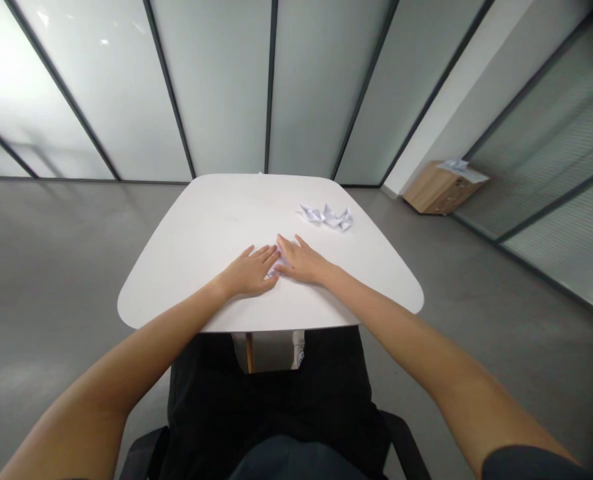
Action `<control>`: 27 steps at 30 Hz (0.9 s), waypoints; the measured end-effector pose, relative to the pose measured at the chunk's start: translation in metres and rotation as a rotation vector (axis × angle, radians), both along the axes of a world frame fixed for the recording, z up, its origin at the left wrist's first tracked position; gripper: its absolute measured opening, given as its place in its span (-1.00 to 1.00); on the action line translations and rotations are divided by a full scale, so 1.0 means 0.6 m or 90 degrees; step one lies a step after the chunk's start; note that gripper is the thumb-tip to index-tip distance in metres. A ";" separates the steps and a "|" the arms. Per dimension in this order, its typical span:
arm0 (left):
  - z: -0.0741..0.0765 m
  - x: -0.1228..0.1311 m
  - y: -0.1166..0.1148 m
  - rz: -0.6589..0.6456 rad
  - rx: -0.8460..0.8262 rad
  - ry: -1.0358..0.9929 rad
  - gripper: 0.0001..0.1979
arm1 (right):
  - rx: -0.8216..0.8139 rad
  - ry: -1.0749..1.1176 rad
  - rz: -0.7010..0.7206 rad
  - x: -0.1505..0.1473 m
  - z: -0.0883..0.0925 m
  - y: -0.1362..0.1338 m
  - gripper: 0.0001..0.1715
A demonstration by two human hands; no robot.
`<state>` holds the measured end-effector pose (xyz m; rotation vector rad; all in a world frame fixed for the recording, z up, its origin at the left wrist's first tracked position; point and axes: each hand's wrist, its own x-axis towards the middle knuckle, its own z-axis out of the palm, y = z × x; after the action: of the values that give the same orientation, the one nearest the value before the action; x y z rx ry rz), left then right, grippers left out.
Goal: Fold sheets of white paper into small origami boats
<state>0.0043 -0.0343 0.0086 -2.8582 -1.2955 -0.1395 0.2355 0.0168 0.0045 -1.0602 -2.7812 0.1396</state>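
Observation:
A small piece of folded white paper (281, 259) lies on the white table between my hands, mostly covered by them. My left hand (252, 271) rests palm down at its left side, fingers stretched out and fingertips touching the paper. From the right, my right hand (302, 261) reaches over the paper's other side with its fingers spread. How the paper is folded underneath cannot be made out. Farther back and to the right sit several folded white paper shapes (337, 219) with pointed tips, close together and apart from both hands.
The white table (201, 220) has rounded corners and its front edge is near my lap. A wooden cabinet (439, 189) with papers on top stands by the wall at the right. Frosted glass panels (216, 87) rise behind the table.

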 end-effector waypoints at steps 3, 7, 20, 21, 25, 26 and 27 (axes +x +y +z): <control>-0.003 0.001 0.001 0.004 0.008 0.000 -0.23 | 0.020 -0.031 -0.026 0.020 -0.004 -0.013 0.21; -0.007 0.002 0.003 0.008 0.004 0.009 -0.21 | 0.039 -0.067 -0.031 0.046 0.002 -0.037 0.17; 0.000 0.001 0.003 0.005 -0.041 0.020 -0.21 | 0.009 -0.069 -0.064 0.073 0.018 -0.123 0.21; 0.001 0.001 0.002 0.005 -0.042 0.018 -0.21 | 0.010 -0.066 -0.059 0.066 0.019 -0.127 0.19; 0.006 -0.001 0.000 0.010 -0.042 0.012 -0.23 | -0.031 -0.059 -0.054 0.045 0.015 -0.139 0.19; 0.007 -0.003 0.000 0.008 -0.043 0.011 -0.23 | -0.037 -0.055 -0.057 0.043 0.014 -0.141 0.20; 0.007 -0.005 0.001 0.004 -0.047 0.011 -0.22 | -0.038 -0.052 -0.059 0.041 0.012 -0.141 0.21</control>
<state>0.0014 -0.0337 0.0128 -2.9093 -1.3330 -0.0690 0.2601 -0.0680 0.0119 -1.2335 -2.8094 0.1738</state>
